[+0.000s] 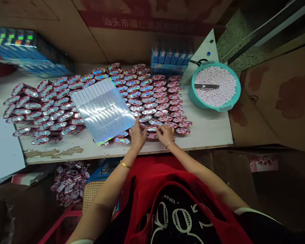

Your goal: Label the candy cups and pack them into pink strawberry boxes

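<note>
Both my hands meet over the front of a dense block of small red packs with oval tops point(148, 110) on the table. My left hand point(138, 135) has its fingers closed at the left end of a shiny silver sticker point(151, 128) that lies across one pack's top. At the sticker's right end, my right hand point(165, 134) pinches with bent fingers. Just left of my hands, a silver sticker sheet point(106, 112) lies slanted over the packs, with pale strips along its upper end. Many tops to the left look silver; those at right show pink.
A turquoise basin point(193, 91) of small white pellets stands at right, a dark flat tool point(206, 86) on top. Scissors point(199, 62) lie behind it. Blue boxes point(171, 56) line the back, with more blue boxes point(27, 51) at left. Loose wrapped packs point(71, 183) lie below the table.
</note>
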Motion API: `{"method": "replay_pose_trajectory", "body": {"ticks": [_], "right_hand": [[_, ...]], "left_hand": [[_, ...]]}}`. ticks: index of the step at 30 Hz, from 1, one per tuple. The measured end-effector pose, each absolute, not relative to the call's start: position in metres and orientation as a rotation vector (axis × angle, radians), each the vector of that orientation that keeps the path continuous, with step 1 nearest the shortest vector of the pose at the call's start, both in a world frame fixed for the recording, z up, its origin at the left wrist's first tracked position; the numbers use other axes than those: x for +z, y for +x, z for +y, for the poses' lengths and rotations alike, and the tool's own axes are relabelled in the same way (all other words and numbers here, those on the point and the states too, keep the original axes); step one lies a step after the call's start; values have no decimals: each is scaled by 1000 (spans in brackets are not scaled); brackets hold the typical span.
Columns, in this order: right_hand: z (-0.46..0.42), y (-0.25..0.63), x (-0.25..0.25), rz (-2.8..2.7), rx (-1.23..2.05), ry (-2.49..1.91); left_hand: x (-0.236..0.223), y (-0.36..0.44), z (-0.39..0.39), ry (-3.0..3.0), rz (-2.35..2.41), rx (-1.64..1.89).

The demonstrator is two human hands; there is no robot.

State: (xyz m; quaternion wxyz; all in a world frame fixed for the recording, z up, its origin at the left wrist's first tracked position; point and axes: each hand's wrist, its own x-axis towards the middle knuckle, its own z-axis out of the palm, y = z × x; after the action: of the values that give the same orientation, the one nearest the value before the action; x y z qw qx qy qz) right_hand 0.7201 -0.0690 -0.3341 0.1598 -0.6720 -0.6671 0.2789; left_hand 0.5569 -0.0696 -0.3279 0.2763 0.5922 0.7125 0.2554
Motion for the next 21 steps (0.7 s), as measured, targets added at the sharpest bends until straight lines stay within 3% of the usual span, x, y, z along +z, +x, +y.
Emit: {"method": "replay_pose_trajectory", "body": {"ticks": [15, 21], "right_hand": [[-65, 715, -359, -2035, 717, -2007], [-68, 723, -350, -1814, 782, -1880]], "left_hand": [[-347, 571, -63, 1853, 2001, 347], [-332, 559, -66, 1778, 2021, 659]]}}
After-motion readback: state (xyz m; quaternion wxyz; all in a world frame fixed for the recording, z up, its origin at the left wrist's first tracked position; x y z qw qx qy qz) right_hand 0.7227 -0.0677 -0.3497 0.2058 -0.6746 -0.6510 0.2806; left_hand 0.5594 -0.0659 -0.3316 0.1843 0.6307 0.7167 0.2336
